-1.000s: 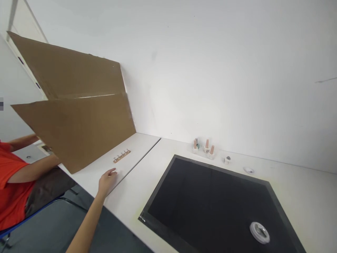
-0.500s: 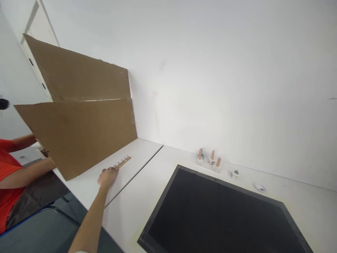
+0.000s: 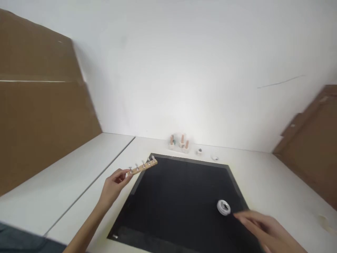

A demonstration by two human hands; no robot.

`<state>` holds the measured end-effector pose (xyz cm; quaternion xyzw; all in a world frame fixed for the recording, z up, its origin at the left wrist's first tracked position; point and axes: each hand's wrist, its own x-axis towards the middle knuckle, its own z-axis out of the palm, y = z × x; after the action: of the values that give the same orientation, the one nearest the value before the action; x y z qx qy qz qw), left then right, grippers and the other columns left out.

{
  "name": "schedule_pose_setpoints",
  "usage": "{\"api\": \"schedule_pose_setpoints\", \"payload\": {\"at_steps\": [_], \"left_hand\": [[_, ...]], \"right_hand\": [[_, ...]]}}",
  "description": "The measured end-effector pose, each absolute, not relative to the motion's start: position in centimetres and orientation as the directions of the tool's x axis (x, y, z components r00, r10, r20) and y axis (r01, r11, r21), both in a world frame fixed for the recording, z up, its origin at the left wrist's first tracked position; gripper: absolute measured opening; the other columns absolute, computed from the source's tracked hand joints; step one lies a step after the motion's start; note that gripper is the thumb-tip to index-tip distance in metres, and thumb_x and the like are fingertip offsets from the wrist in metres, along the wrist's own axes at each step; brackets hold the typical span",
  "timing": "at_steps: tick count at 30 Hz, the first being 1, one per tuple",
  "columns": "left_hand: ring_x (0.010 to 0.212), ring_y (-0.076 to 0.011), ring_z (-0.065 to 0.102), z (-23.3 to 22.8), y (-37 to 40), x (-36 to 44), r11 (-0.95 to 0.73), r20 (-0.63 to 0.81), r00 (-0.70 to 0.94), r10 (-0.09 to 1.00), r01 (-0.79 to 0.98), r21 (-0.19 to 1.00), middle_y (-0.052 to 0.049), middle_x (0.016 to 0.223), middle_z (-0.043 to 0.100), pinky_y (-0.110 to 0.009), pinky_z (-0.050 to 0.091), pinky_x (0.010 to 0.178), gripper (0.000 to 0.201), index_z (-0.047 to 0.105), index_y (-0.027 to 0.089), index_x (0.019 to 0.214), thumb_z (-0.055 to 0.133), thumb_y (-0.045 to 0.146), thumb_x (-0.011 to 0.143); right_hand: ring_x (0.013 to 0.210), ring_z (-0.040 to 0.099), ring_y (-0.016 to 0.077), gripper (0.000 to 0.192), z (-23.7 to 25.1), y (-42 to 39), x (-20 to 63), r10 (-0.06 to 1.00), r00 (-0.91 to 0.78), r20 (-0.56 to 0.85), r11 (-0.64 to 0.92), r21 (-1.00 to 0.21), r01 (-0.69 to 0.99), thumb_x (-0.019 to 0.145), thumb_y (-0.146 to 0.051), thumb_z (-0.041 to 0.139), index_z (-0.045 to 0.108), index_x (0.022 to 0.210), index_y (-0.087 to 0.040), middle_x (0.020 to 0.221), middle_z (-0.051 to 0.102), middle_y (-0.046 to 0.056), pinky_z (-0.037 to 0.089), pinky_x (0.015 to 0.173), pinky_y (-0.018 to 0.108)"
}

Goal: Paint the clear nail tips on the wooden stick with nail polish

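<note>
In the head view my left hand (image 3: 116, 186) pinches one end of a narrow wooden strip (image 3: 143, 166) with several upright metal pegs along it. The strip is raised over the left back part of a black mat (image 3: 179, 196), its free end pointing right and away. My right hand (image 3: 265, 228) is at the mat's right side, slightly blurred, with thumb and fingertips drawn together. Just beyond its fingertips is a small white ring-shaped piece (image 3: 223, 207), a little tilted. I cannot tell whether the fingers touch it or what sits between them.
Several small bottles with tan caps (image 3: 182, 142) stand along the white wall, with a small white pot (image 3: 199, 151) and a clear dish (image 3: 215, 158) to their right. Cardboard panels rise at left (image 3: 42, 105) and right (image 3: 316, 140). A seam (image 3: 92, 182) crosses the white table.
The view has turned right. My left hand has brought the pegged strip from the left table across to the mat and lifted it. My right hand and the white ring have come into view.
</note>
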<state>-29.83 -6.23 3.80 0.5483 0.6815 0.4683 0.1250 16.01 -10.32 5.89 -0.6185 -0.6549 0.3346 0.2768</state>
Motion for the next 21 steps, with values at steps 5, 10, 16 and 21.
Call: {"api": "schedule_pose_setpoints", "payload": {"at_steps": [5,10,16,21], "left_hand": [[0.052,-0.0099,0.045,3.9,-7.0,-18.0,-0.434,0.479,0.086,0.873,0.585,0.685,0.003,0.062,0.047,-0.021,0.036,0.048,0.019,0.068,0.022,0.086,0.062,0.032,0.072],[0.048,-0.0078,0.044,1.4,-8.8,-10.2,-0.533,0.396,0.377,0.837,0.401,0.745,0.001,0.062,0.049,-0.019,0.035,0.044,0.022,0.069,0.018,0.088,0.064,0.022,0.067],[0.051,-0.0076,0.045,0.4,-9.0,-5.8,-0.449,0.185,0.495,0.849,0.491,0.747,0.0,0.07,0.054,-0.02,0.037,0.05,0.025,0.07,0.019,0.088,0.065,0.018,0.063],[0.066,-0.0131,0.051,0.7,-8.2,-5.0,-0.41,0.046,0.539,0.841,0.58,0.704,0.001,0.07,0.057,-0.023,0.039,0.06,0.023,0.071,0.024,0.084,0.073,0.025,0.061]], "right_hand": [[0.036,0.04,0.0111,0.04,8.5,-7.3,16.3,0.989,-0.131,-0.071,0.008,-0.854,0.521,0.078,-0.053,0.05,0.071,0.084,-0.018,0.043,0.035,-0.006,0.035,0.042,0.024],[0.037,0.034,0.0111,0.043,7.5,-5.2,19.6,0.995,-0.031,-0.099,-0.071,-0.869,0.489,0.08,-0.053,0.048,0.069,0.089,-0.017,0.038,0.032,-0.008,0.034,0.048,0.025],[0.04,0.032,0.0099,0.039,6.0,-3.3,21.7,0.992,-0.057,-0.115,-0.088,-0.935,0.344,0.082,-0.049,0.049,0.067,0.087,-0.015,0.038,0.036,-0.008,0.033,0.048,0.024],[0.041,0.035,0.0092,0.035,6.2,-1.4,21.3,0.987,-0.111,-0.114,-0.079,-0.957,0.279,0.08,-0.045,0.055,0.067,0.09,-0.015,0.04,0.042,-0.007,0.028,0.044,0.022]]}}
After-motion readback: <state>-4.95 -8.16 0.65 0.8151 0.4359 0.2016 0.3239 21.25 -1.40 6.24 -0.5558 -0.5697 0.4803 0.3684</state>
